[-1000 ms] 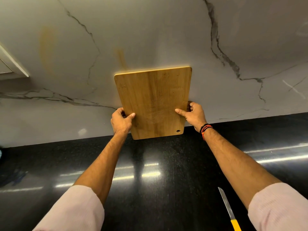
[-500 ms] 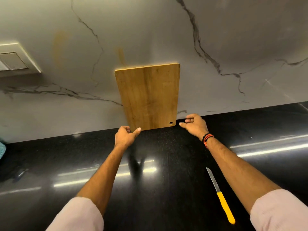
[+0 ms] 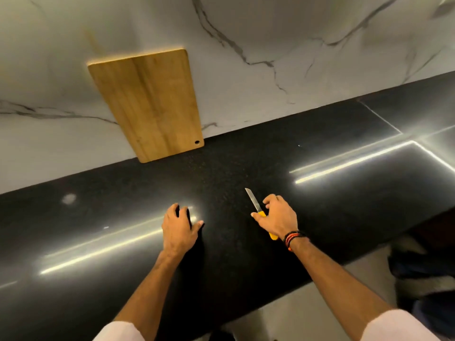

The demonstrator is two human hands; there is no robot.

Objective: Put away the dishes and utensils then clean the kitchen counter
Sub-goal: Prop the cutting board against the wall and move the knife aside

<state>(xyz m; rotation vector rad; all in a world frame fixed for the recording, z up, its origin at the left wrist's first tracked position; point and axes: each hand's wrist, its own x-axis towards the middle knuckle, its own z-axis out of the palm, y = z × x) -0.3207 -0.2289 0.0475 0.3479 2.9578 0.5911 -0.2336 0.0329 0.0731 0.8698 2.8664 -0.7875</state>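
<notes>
Wooden cutting board (image 3: 150, 104) stands on end at upper left of frame, leaning on the marble wall (image 3: 295, 33), bottom edge on the black worktop (image 3: 344, 198). Right hand (image 3: 277, 217), centre-right, over the yellow-handled knife (image 3: 257, 210), fingers spread; grip on it cannot be told. Left hand (image 3: 179, 227) relaxed, holding nothing, low over the worktop.
</notes>
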